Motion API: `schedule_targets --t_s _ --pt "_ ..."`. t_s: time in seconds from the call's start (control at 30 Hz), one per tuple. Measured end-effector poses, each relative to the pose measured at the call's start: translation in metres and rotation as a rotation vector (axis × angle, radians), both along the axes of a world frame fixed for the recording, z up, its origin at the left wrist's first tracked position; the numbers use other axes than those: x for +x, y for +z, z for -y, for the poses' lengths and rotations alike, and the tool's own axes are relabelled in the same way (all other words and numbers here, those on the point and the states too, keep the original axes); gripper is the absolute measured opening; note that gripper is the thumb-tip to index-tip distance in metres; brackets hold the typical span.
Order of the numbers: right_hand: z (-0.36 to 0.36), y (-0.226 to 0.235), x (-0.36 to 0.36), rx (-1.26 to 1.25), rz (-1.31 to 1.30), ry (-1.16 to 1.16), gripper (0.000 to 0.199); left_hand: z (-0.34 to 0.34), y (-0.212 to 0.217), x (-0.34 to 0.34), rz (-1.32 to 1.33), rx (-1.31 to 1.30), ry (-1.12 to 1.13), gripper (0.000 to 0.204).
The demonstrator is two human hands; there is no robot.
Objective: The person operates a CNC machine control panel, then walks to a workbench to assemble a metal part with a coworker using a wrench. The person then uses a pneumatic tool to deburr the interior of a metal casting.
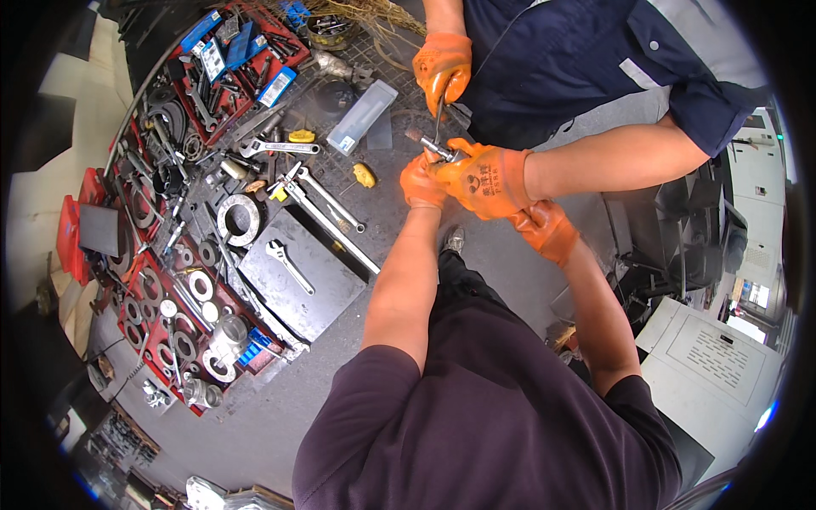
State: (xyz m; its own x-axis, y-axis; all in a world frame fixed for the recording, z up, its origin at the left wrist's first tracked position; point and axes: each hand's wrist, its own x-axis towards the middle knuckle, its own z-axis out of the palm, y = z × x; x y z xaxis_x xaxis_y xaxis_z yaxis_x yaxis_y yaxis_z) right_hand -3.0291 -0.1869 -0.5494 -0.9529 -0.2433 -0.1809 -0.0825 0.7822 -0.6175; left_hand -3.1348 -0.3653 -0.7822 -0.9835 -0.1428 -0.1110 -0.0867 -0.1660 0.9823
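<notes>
Left hand [422,183] closed on small metal fitting [442,153], centre far. Right hand [544,229] closed, contents hidden behind co-worker's gloved hand [489,177]. Fitting looks rigid, dense, maybe oily: grip the body, not the thin end.

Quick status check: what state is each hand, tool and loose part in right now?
Left hand: gloved, gripping the metal fitting.
Right hand: gloved, partly hidden under co-worker's hand.
Adjustable wrench: lying flat on dark plate.
Steel ring: lying flat.
</notes>
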Motion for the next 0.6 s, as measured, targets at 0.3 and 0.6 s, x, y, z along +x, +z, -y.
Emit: schedule_targets --t_s 0.3,0.6 --pt "-0.006 -0.008 0.001 -0.043 0.022 0.032 0.032 -0.001 -0.008 0.003 -0.140 0.015 0.070 0.011" --pt "-0.017 -0.044 0.001 -0.264 0.088 -0.050 0.037 0.028 0.028 0.005 -0.099 -0.273 -0.118 0.011"
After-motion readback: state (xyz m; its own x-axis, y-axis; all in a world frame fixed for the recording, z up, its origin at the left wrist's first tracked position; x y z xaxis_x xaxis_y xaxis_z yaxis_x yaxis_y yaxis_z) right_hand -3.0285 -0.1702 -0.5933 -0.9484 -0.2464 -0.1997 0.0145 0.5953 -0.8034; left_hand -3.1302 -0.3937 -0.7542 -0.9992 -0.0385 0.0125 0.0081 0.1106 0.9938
